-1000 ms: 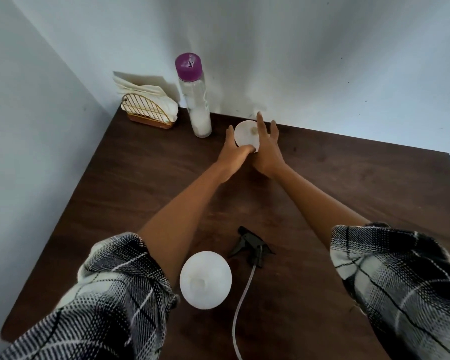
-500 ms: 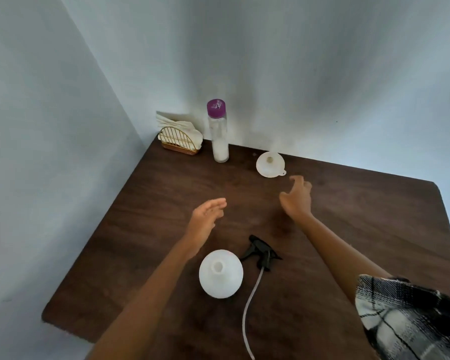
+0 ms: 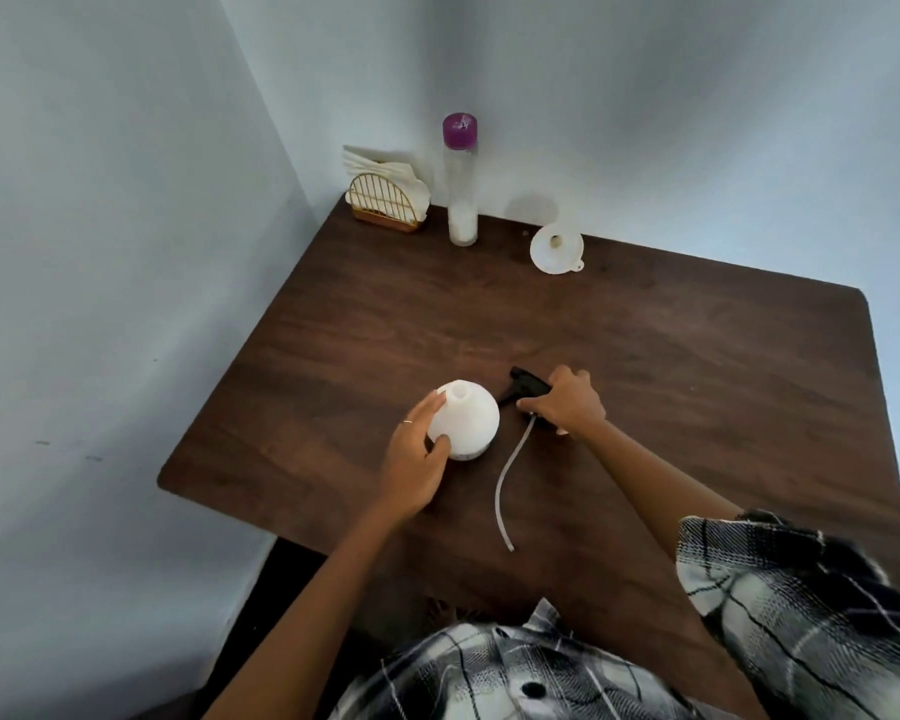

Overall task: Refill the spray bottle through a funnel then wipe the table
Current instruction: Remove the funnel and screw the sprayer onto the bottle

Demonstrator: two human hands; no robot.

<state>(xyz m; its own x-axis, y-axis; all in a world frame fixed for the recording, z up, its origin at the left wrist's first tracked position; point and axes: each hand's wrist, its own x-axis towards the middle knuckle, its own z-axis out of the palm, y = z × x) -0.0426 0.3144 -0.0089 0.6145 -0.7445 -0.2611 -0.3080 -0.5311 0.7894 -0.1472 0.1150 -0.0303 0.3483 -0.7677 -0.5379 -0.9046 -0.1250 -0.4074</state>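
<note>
A white round spray bottle [image 3: 467,418] stands uncapped near the table's front left, its neck open. My left hand [image 3: 415,459] wraps around its left side. The black trigger sprayer head [image 3: 527,388] lies on the table just right of the bottle, with its pale dip tube [image 3: 505,485] curving toward me. My right hand [image 3: 567,402] is closed over the sprayer head's back end. A white funnel [image 3: 556,248] sits wide end up at the far edge. A tall clear refill bottle [image 3: 461,189] with a purple cap stands left of the funnel.
A gold wire holder with white napkins [image 3: 385,197] stands in the far left corner of the dark wooden table [image 3: 671,366]. Pale walls close in behind and to the left. The table's front left corner is near my left forearm.
Both hands left the funnel at the far edge and drew back toward me. The left now grips the white bottle and the right has closed on the sprayer head. The view pulled back.
</note>
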